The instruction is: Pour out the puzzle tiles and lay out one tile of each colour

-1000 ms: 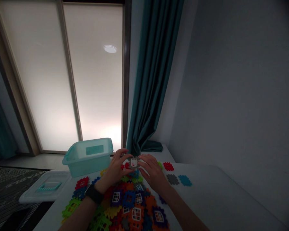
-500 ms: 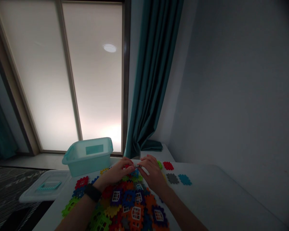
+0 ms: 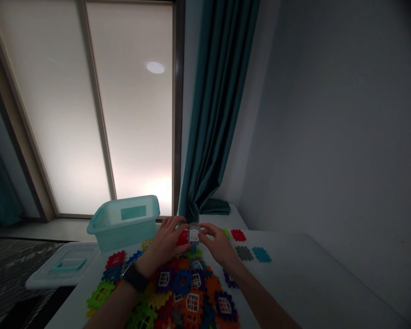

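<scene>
A grey interlocking plastic tile with a white window insert is held up on edge between my hands. My right hand pinches it at its right edge, thumb and fingers closed on it. On the other side, my left hand, with a dark watch on its wrist, has thumb and fingers spread around the tile's left side. Whether its fingertips touch the tile I cannot tell. A red tile shows between the left thumb and fingers. Below the hands lies a heap of coloured tiles, several with white window inserts.
A teal plastic bin stands at the back left, its lid beside it. On the white table to the right lie a red tile, a grey tile and a blue tile. Behind hangs a teal curtain.
The grey tile has turned from edge-on so its window face now shows towards me. My left hand has opened wider and shifted slightly left; my right hand keeps its pinch.
</scene>
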{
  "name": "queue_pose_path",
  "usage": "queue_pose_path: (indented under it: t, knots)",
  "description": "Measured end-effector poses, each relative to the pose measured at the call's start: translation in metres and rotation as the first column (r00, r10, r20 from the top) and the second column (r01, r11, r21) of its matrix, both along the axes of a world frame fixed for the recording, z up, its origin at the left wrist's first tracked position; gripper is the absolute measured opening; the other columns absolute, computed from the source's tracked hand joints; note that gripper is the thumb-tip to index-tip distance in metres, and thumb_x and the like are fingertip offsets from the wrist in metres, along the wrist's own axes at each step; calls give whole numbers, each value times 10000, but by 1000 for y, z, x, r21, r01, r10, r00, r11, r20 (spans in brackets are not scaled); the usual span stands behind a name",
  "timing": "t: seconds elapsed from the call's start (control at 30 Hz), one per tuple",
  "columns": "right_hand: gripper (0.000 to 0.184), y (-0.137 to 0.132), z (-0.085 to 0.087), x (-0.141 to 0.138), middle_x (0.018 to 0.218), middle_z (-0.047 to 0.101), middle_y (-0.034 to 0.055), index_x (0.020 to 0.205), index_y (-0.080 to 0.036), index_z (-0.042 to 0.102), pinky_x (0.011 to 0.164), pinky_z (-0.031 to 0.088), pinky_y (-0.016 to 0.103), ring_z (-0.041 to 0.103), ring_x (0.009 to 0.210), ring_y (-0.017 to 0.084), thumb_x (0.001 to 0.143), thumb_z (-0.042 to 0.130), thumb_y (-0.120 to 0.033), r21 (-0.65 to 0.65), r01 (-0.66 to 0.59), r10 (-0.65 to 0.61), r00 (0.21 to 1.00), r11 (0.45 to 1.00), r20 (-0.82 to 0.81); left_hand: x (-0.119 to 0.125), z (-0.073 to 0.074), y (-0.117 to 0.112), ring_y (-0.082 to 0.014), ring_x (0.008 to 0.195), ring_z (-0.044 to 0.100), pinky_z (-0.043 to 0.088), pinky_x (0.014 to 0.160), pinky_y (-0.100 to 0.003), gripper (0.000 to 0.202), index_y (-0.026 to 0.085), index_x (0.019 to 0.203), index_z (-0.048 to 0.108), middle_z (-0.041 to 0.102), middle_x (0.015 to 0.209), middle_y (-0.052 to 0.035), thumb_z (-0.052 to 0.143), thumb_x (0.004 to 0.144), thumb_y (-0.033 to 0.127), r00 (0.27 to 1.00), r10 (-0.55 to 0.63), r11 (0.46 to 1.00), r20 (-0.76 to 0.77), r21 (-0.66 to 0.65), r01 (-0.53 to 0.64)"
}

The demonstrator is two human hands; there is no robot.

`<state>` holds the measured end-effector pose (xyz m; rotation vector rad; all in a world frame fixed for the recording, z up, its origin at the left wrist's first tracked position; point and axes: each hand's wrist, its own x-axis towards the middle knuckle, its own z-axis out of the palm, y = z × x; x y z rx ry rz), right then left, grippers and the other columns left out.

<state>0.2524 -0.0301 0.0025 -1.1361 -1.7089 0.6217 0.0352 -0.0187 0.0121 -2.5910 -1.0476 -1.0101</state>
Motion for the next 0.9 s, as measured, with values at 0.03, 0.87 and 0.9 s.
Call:
queue_pose_path:
  t: [0.03, 0.87, 0.9]
  knots:
    - [293, -1, -1, 0, 963, 704, 58, 1176, -205, 654, 918, 525, 421, 676, 971, 249, 912, 567, -300, 69, 8, -12, 999, 998, 51, -1, -1, 0, -326, 1183, 553, 459, 1016, -498, 423, 227, 1189, 616, 579, 1279, -106, 783, 809, 309, 1000, 7, 1000, 3, -2, -7]
    - [315, -9, 6, 27, 1224, 646, 73, 1175, -262, 607, 1000, 480, 468, 588, 1170, 273, 880, 687, -184, 447, -106, -167, 832, 888, 528, 7, 3, -5, -316, 1174, 568, 479, 1013, -468, 479, 224, 1221, 613, 555, 1290, -105, 800, 796, 344, 998, 49, 997, 47, -66, -46]
    - [305, -10, 7, 31, 1228, 645, 76, 1172, -261, 610, 997, 482, 466, 586, 1173, 274, 885, 681, -189, 439, -97, -167, 835, 893, 524, 8, 4, -5, -316, 1174, 568, 477, 1014, -467, 488, 222, 1230, 610, 556, 1292, -106, 800, 796, 339, 998, 49, 996, 42, -71, -46]
